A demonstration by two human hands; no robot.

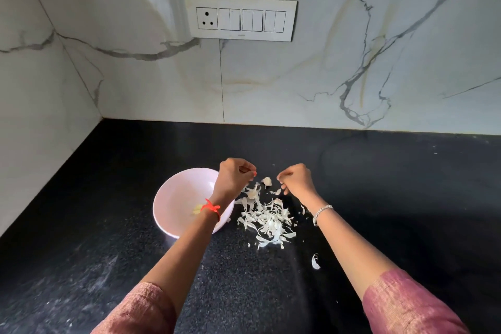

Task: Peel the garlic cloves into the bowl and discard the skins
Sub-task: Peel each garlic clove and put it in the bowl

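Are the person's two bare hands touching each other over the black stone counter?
Apart. The head view shows black stone counter between the left hand and right hand.

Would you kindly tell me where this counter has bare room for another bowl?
Bare counter runs from the left hand and right hand back to the wall, and farther right. Crowded: skins beside the bowl.

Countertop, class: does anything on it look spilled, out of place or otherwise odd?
Yes. A heap of garlic skins lies loose on the black countertop, right of the pink bowl, not discarded. One stray skin lies apart, nearer the person. Pale dusty smears mark the counter's near left.
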